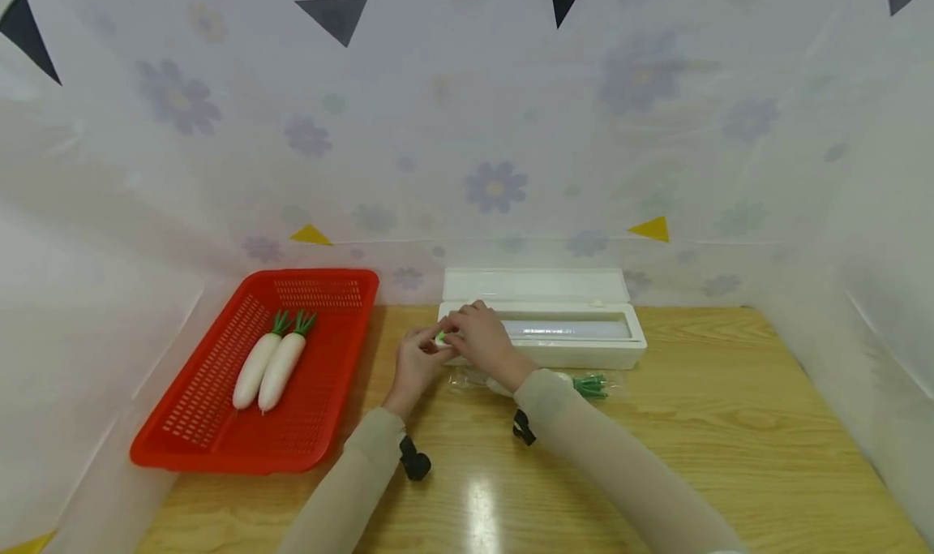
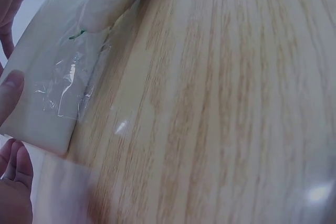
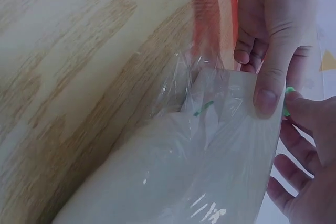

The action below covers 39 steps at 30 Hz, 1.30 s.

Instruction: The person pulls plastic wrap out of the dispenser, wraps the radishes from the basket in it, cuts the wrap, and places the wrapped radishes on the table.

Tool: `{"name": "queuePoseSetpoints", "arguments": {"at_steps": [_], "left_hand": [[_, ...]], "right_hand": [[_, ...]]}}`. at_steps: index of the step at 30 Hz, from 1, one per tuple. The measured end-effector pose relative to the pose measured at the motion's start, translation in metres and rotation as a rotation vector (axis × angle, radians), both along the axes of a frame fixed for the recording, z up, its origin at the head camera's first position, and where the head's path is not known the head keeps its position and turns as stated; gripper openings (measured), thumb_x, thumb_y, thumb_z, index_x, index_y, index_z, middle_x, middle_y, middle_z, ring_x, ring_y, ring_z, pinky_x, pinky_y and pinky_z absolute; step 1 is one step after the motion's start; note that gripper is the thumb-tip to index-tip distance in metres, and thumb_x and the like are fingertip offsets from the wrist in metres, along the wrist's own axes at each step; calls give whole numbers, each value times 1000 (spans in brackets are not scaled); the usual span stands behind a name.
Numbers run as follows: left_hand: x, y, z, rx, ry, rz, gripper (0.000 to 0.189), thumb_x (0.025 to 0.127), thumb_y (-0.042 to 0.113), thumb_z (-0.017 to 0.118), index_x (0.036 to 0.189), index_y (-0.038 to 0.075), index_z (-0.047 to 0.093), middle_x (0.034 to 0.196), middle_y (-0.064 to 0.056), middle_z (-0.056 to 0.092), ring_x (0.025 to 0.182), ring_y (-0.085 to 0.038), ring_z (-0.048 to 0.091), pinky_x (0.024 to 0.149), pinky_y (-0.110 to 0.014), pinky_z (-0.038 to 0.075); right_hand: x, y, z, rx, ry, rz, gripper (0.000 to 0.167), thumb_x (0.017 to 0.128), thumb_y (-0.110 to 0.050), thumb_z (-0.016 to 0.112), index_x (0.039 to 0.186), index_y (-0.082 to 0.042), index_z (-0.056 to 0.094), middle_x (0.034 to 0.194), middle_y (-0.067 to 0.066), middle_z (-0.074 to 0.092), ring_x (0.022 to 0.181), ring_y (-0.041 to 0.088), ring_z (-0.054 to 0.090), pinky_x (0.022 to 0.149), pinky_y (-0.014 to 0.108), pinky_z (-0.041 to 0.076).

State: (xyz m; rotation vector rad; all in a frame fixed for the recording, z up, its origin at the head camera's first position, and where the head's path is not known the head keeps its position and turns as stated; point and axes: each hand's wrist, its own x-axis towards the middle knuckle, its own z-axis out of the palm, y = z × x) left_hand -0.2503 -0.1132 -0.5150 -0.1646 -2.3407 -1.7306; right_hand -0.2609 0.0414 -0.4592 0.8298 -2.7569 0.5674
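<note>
A long white cling film box stands on the table with its lid raised and a film roll inside. My left hand grips its left end, with the thumb on the front face. At that same corner my right hand pinches a small green piece on the top edge; the fingers partly hide it. Just before the box lies a white radish in clear film, its green leaves to the right and the wrap crumpled at its left end.
On the left, a red plastic basket holds two white radishes with green tops. The wooden table extends to the right and front. A flowered white curtain hangs behind and at both sides.
</note>
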Motion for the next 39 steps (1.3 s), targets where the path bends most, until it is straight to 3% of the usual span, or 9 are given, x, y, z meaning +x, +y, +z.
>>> {"name": "queuePoseSetpoints", "arguments": {"at_steps": [9,17,25,39], "left_hand": [[0,1,-1,-17,-34,-11,57,79,7,91,132,9,71,107,-17,65,77,-14,53,71,-21,47],[0,-1,-1,-37,-2,-15,58,78,10,91,133,9,71,107,-18,65,78,-16,54,70,-21,46],[0,-1,-4,-27,10,-11,59,77,8,92,132,10,71,99,-15,64,76,-15,55,68,-19,48],[3,1,-4,-49,44,8,58,77,10,92,131,9,71,93,-13,63,74,-13,55,66,-20,49]], "right_hand": [[2,9,5,100,17,-46,11,98,-29,74,97,-19,73,100,3,68,105,29,58,90,47,50],[3,14,10,106,-10,-26,11,99,-27,72,100,-16,75,105,7,69,114,34,57,97,53,47],[3,19,9,155,-7,-49,13,99,-31,71,102,-19,75,106,2,70,118,31,57,103,52,46],[5,24,12,186,40,-26,14,98,-30,73,101,-16,76,105,1,73,114,29,58,102,51,46]]}}
